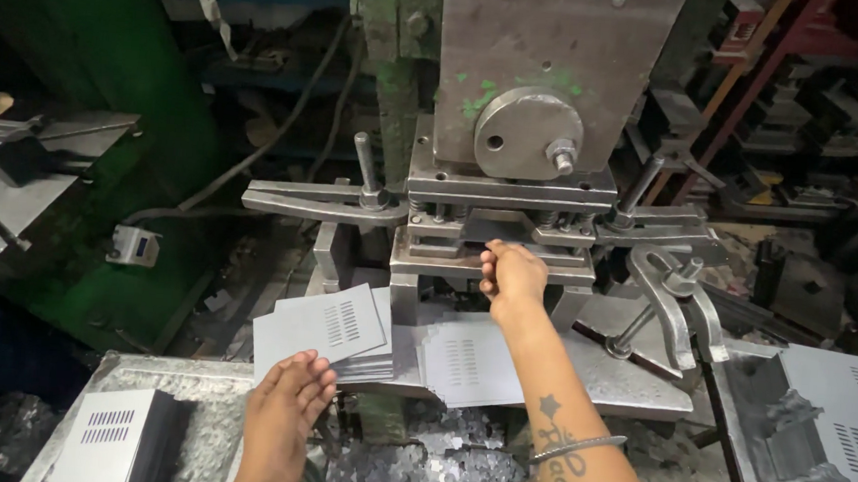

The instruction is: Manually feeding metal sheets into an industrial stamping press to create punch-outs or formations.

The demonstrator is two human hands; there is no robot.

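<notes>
My left hand (284,416) holds the near edge of a fanned stack of thin grey metal sheets (329,329), each with a block of punched slots. The stack rests at the left of the press bed (629,382). My right hand (512,274) reaches forward to the gap of the die set (503,241) under the press ram (549,70). Its fingers are curled together at the opening, and I cannot tell whether they grip anything. Another slotted grey sheet (462,357) lies flat on the bed beneath my right forearm.
A metal tray (192,385) at lower left holds a pile of slotted sheets (104,440). A bin (746,409) at right holds more sheets (849,435). Steel clamps (673,306) flank the die. Scrap punchings (435,470) litter the floor below. A small white box (136,245) hangs at left.
</notes>
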